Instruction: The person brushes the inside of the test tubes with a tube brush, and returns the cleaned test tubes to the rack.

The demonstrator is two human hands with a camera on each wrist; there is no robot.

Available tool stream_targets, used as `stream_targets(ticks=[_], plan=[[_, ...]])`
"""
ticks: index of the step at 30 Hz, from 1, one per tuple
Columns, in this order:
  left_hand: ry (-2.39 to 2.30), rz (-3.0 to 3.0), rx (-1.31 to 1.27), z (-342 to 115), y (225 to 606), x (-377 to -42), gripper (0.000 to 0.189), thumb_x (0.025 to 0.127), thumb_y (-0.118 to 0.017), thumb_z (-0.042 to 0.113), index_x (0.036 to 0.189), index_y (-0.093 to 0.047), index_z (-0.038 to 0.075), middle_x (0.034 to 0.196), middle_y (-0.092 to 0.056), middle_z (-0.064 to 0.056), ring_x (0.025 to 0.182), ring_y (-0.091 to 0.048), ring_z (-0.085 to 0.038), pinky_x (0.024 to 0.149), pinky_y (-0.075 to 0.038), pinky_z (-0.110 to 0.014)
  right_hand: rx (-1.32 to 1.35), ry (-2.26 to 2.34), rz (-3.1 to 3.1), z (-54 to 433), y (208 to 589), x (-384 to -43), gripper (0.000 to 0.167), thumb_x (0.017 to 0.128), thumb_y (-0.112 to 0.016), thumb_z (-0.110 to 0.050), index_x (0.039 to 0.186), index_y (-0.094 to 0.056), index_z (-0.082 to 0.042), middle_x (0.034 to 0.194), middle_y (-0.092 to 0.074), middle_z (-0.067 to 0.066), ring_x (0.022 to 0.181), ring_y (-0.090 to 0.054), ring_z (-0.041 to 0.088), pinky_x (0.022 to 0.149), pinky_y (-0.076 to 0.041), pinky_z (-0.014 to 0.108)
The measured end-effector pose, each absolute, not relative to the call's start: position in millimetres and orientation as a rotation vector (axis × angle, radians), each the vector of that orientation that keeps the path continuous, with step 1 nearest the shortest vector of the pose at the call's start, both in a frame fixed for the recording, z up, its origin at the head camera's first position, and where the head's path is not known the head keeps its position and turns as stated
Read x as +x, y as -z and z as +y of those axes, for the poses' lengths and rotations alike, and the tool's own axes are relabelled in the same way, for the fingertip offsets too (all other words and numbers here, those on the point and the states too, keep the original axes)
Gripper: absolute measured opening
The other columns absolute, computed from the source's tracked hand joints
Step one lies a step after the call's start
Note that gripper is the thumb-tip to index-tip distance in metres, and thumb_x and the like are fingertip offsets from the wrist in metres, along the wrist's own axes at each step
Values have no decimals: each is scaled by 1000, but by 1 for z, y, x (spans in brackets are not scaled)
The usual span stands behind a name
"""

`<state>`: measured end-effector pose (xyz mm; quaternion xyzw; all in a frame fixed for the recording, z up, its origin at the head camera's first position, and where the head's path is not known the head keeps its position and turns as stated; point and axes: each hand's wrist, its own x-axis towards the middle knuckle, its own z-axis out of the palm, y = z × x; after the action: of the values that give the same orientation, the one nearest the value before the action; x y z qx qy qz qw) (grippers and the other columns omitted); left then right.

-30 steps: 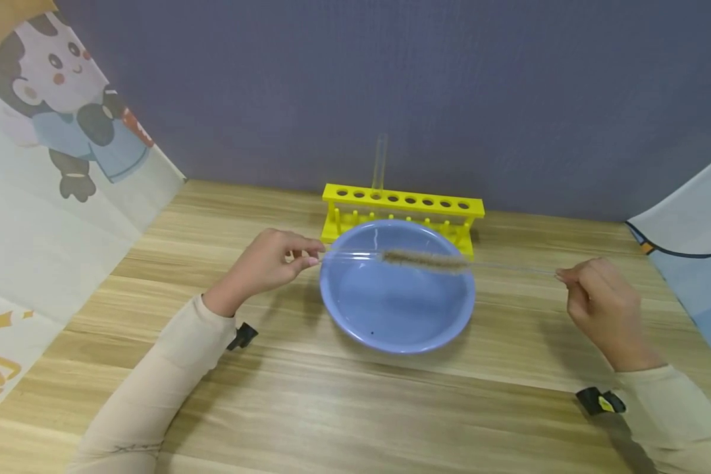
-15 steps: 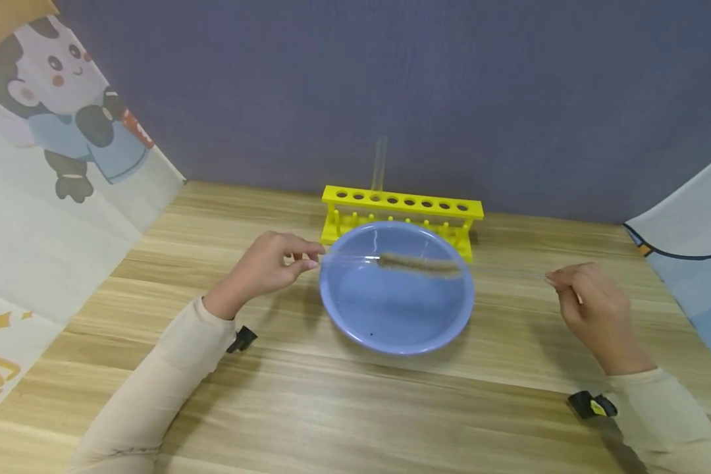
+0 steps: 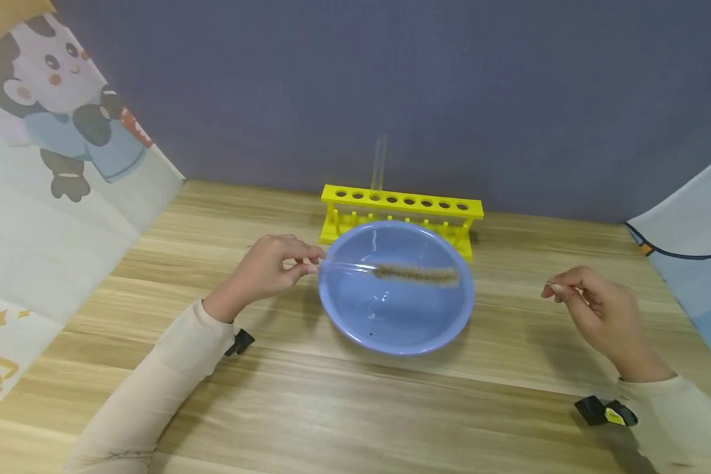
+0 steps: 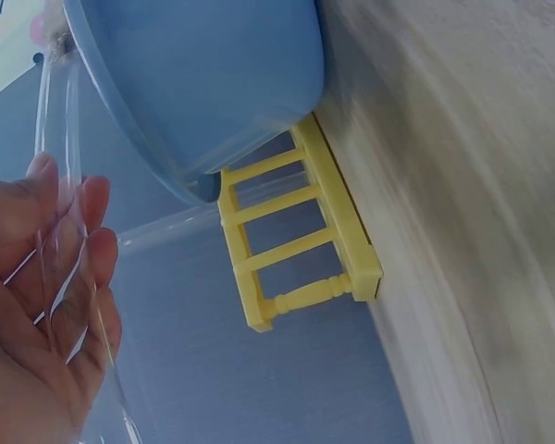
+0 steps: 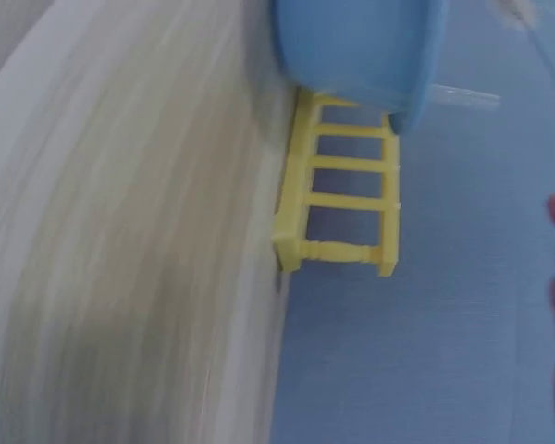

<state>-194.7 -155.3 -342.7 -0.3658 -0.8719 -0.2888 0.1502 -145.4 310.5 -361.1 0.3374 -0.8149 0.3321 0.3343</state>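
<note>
Wood-grain surface (image 3: 332,408) before a blue-grey wall (image 3: 391,72); white printed cloth (image 3: 29,217), left of the frame.
The left hand (image 3: 266,270), left of centre, pinches one clear cylindrical tube (image 3: 349,266); the right hand (image 3: 607,313), at right, well apart, pinches the wire of one brown bristled brush (image 3: 417,274). Bristles lie nearly level above one round blue plastic basin (image 3: 391,322) at centre, by the tube's right end; insertion depth cannot be determined. Behind, one yellow eight-hole rack (image 3: 418,203) holds one upright clear tube (image 3: 379,161).
</note>
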Motion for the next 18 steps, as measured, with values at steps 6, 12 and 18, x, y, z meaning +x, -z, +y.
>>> stream_targets(ticks=[6,12,18], plan=[[817,-2461,-1105,-154,346,-198,27,76,-75,-2,101,-74,6,93,-73,-4,75,-63,-17,59,-50,-35,807,-901,-2350,310,355,-137,21,87,-58,9,81,-60,-10,72,-58,-11,53,-39,-2,42,-30,15],[816,-2371,-1116,-151,346,-200,26,75,-77,2,101,-74,6,93,-73,-5,76,-64,-16,65,-52,-32,817,-1236,-2500,303,346,-134,26,88,-50,17,81,-54,-8,65,-53,-2,47,-37,11,40,-30,26],[800,-2275,-1138,-147,347,-203,27,72,-79,4,99,-74,4,94,-73,-5,80,-65,-19,69,-52,-32,856,-1631,-2562,304,340,-136,20,94,-41,12,83,-50,-3,61,-48,4,43,-28,21,37,-24,32]])
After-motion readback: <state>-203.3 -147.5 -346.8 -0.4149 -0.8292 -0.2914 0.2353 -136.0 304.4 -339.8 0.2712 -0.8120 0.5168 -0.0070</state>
